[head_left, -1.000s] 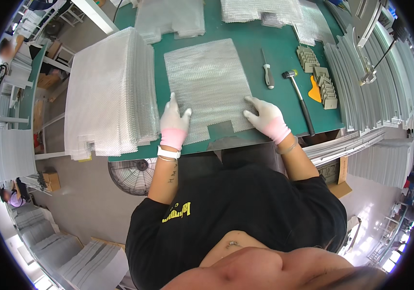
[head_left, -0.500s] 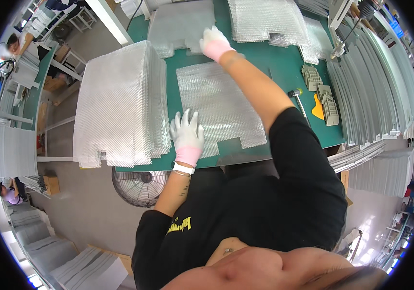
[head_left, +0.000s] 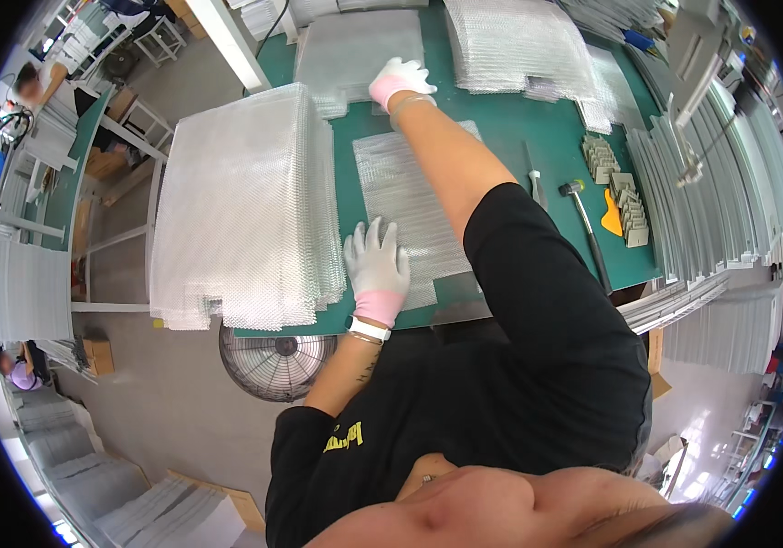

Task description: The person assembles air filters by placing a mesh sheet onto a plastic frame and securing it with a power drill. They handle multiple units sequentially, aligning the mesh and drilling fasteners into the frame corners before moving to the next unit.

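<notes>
A silvery mesh sheet (head_left: 410, 192) with a notched near edge lies on the green table in front of me. My left hand (head_left: 378, 260), in a white glove with a pink cuff, rests on the sheet's left side, its fingers stretched out. Beyond the sheet, my right hand (head_left: 401, 80), gloved alike, reaches to the near edge of the far grey mesh sheets (head_left: 359, 50). Its fingers are apart and nothing shows in them. My right forearm and sleeve cover the right part of the near sheet.
A tall stack of mesh sheets (head_left: 236, 201) stands at the left, another stack (head_left: 519, 50) at the far right. Rightward lie a thin-bladed tool (head_left: 537, 187), a hammer (head_left: 585, 224), an orange scraper (head_left: 611, 215) and metal blocks (head_left: 631, 215). A floor fan (head_left: 273, 365) stands below the table.
My right hand has shifted left along the far sheets, and its fingers have spread. The right arm swung left, uncovering the hammer's handle and the thin-bladed tool. The view has shifted slightly.
</notes>
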